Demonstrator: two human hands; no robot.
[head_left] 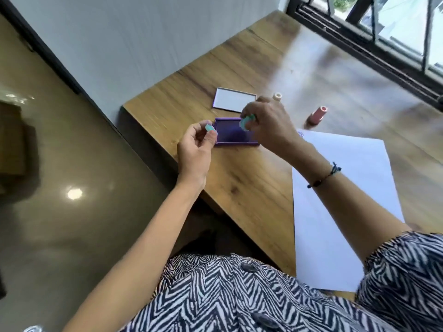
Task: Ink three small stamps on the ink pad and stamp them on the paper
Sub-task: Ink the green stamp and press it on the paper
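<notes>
My right hand [268, 123] grips a small teal stamp [245, 122] just above the right half of the purple ink pad [230, 135], which lies open on the wooden table. My left hand [195, 149] pinches a small teal cap [209, 127] at the pad's left edge. Two more stamps are on the table: a cream one [277, 96] behind my right hand and a pink one [317, 115] lying to the right. The white paper [345, 200] lies to the right of the pad, with a small purple mark [300, 133] at its top left corner.
The ink pad's lid [233, 99] lies upside down behind the pad. The table [249, 188] ends close to the left of the pad, with a glossy floor [72, 188] below. A wall and a barred window [383, 32] stand at the far side.
</notes>
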